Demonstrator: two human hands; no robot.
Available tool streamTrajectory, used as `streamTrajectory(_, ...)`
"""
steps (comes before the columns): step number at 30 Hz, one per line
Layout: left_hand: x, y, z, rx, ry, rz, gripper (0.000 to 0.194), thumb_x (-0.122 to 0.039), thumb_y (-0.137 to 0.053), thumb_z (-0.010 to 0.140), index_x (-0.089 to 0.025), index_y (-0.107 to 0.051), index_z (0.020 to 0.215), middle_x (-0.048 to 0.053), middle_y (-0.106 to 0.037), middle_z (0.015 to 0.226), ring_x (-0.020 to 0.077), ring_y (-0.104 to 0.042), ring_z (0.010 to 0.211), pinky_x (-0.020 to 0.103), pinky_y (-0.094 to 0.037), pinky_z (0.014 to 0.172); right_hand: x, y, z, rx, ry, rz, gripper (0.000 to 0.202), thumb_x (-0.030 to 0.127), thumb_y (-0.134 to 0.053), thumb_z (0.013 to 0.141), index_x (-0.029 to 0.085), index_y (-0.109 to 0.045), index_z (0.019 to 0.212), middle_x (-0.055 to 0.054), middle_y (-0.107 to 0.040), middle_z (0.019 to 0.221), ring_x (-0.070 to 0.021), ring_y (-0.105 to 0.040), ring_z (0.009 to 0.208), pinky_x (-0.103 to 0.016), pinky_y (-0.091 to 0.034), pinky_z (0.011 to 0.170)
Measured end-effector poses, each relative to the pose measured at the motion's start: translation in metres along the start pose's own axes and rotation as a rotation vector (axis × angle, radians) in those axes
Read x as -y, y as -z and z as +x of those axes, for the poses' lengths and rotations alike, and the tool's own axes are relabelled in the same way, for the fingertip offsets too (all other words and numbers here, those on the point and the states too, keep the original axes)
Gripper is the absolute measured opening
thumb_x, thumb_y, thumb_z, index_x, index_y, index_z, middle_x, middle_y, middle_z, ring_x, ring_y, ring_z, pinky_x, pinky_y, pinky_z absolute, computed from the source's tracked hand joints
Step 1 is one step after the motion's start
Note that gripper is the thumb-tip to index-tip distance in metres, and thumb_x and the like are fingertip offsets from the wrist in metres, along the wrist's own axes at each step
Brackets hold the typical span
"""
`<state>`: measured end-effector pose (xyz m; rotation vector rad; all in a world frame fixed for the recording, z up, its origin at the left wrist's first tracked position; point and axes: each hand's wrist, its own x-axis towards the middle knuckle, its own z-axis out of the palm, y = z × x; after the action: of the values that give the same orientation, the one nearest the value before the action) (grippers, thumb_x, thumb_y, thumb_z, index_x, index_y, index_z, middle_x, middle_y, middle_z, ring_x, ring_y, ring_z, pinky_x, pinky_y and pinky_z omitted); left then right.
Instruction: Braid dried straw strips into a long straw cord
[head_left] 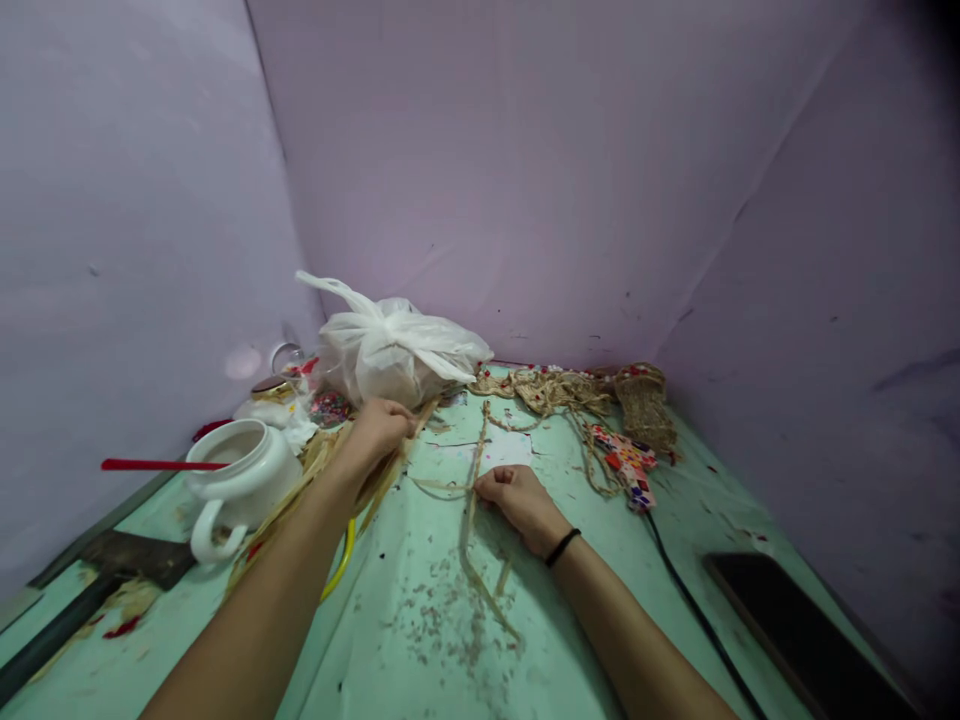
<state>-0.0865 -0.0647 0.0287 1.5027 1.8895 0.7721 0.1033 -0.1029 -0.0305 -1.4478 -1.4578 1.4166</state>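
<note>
My right hand (517, 505), a dark band at its wrist, pinches a thin braided cord (478, 455) of straw-coloured fibre. From that pinch a loose strand reaches left, and the cord's loose tails (480, 585) trail down the table. My left hand (384, 430) is closed, with fingers curled over a bundle of dry flat fibre strips (322, 455). What lies between those fingertips is hidden.
A knotted white plastic bag (405, 350) stands behind my left hand. At left are a white pot (247, 470) with a red stick and a hammer-like tool (127, 565). Braided pieces (551, 390), a patterned cloth-covered object (626, 460) with a black cable and a phone (795, 630) lie right.
</note>
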Motion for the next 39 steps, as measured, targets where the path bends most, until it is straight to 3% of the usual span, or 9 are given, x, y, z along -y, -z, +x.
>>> streamTrajectory(3,0.010,0.006,0.008,-0.187,-0.033,0.089,0.022,-0.018,-0.051,0.057,-0.012,-0.066,0.072,0.003,-0.062,0.064,0.0118,-0.051,0.056,0.019,-0.034,0.049,0.002,0.001,-0.001,0.024,-0.002,-0.004,0.015,0.019,-0.047,0.058,0.015,-0.042,0.045,0.006,-0.031,0.037,-0.0036,-0.018,0.035,-0.022,-0.009,0.038)
streamTrajectory(10,0.013,-0.020,0.007,-0.196,-0.076,0.479,0.018,-0.024,-0.052,0.061,-0.016,-0.067,0.068,0.010,-0.065,0.074,0.0207,-0.057,0.072,0.024,-0.036,0.059,0.005,0.003,-0.002,0.044,0.006,-0.013,0.015,0.018,-0.045,0.058,0.015,-0.041,0.044,0.006,-0.031,0.038,-0.0033,-0.018,0.035,-0.022,-0.010,0.039)
streamTrajectory(14,0.015,-0.024,0.008,-0.183,-0.038,0.491,0.017,-0.023,-0.053,0.061,-0.015,-0.066,0.069,0.011,-0.064,0.072,0.0221,-0.057,0.071,0.024,-0.034,0.057,0.004,0.003,-0.002,0.049,0.017,0.005,0.016,0.018,-0.046,0.058,0.015,-0.041,0.044,0.006,-0.031,0.038,-0.0033,-0.019,0.036,-0.022,-0.011,0.039)
streamTrajectory(21,0.001,-0.004,0.003,0.025,-0.025,0.298,0.016,-0.030,-0.056,0.055,-0.014,-0.061,0.056,0.000,-0.050,0.049,0.0131,-0.046,0.051,0.021,-0.027,0.045,0.003,0.002,0.000,0.054,0.013,0.028,0.013,0.019,-0.047,0.057,0.015,-0.043,0.046,0.006,-0.034,0.039,-0.0037,-0.020,0.037,-0.022,-0.011,0.039)
streamTrajectory(25,-0.006,0.012,-0.006,0.117,-0.117,0.171,0.012,-0.023,-0.052,0.054,-0.012,-0.057,0.053,-0.002,-0.045,0.045,0.0092,-0.039,0.045,0.019,-0.026,0.043,0.004,0.002,0.000,0.064,0.008,0.022,0.013,0.018,-0.047,0.058,0.015,-0.043,0.046,0.006,-0.035,0.038,-0.0036,-0.019,0.036,-0.022,-0.010,0.038)
streamTrajectory(28,-0.010,0.023,-0.016,0.381,-0.170,0.193,0.009,-0.020,-0.052,0.051,-0.013,-0.059,0.051,-0.002,-0.048,0.045,0.0086,-0.039,0.044,0.019,-0.029,0.043,0.006,0.003,-0.002,0.069,0.013,0.014,0.017,0.018,-0.047,0.058,0.016,-0.039,0.044,0.006,-0.033,0.037,-0.0031,-0.019,0.035,-0.022,-0.010,0.038)
streamTrajectory(31,-0.015,0.026,-0.025,0.656,-0.098,0.319,0.009,-0.021,-0.054,0.049,-0.015,-0.062,0.050,0.000,-0.053,0.044,0.0108,-0.043,0.041,0.020,-0.031,0.043,0.008,0.005,-0.004,0.078,-0.025,0.012,0.016,0.019,-0.047,0.059,0.016,-0.041,0.045,0.007,-0.030,0.035,-0.0031,-0.017,0.033,-0.022,-0.008,0.037)
streamTrajectory(34,-0.020,0.017,-0.029,0.619,-0.097,0.408,0.012,-0.019,-0.055,0.049,-0.016,-0.065,0.054,0.001,-0.057,0.047,0.0116,-0.046,0.043,0.020,-0.032,0.044,0.009,0.007,-0.005,0.081,-0.043,0.022,0.014,0.019,-0.049,0.060,0.015,-0.045,0.048,0.007,-0.031,0.035,-0.0030,-0.018,0.032,-0.022,-0.009,0.037)
streamTrajectory(39,-0.023,-0.014,-0.028,0.457,-0.316,0.371,0.017,-0.025,-0.057,0.053,-0.017,-0.067,0.063,0.001,-0.061,0.056,0.0111,-0.049,0.050,0.018,-0.033,0.049,0.008,0.007,-0.004,0.098,-0.008,0.045,0.015,0.019,-0.049,0.061,0.014,-0.044,0.047,0.007,-0.032,0.036,-0.0025,-0.019,0.032,-0.021,-0.009,0.037)
